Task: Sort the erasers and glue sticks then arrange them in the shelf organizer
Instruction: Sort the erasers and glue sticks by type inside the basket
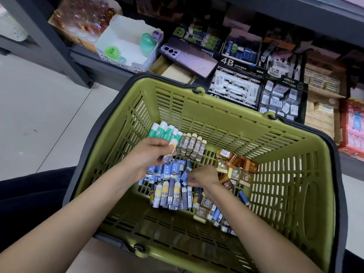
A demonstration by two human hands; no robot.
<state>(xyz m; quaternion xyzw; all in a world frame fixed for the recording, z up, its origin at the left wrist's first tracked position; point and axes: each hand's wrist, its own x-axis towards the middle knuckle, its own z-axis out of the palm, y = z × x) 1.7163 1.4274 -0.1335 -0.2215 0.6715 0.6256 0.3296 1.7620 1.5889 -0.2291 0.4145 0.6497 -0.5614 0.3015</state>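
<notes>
Pale tiled floor at far left; grey shelf runs across the top, with open cartons on it.

- White carton, shelf left: a few green sharpeners, mostly bare.
- Green basket sits in front of the shelf and holds all the loose stock. It seems to serve as the sorting tray before anything goes up.
- Back-left of the basket floor: green glue sticks side by side in a row, already grouped by kind.
- Left hand is raised above that row. Its fingers are curled round one yellow-capped glue stick, gripped near its middle, probably to read the label or match it to a group.
- 2B erasers are lined up just beside the green row.
- Blue erasers lie centre, with more yellow-and-purple sticks in front of them.
- Right hand is low over the blue pile with its fingers bent downward. Cannot tell whether they pinch anything.
- Amber erasers are heaped loosely at right, unsorted.
- 4B eraser cartons, shelf right, are partly filled. Judged the likely destination for the erasers.
</notes>
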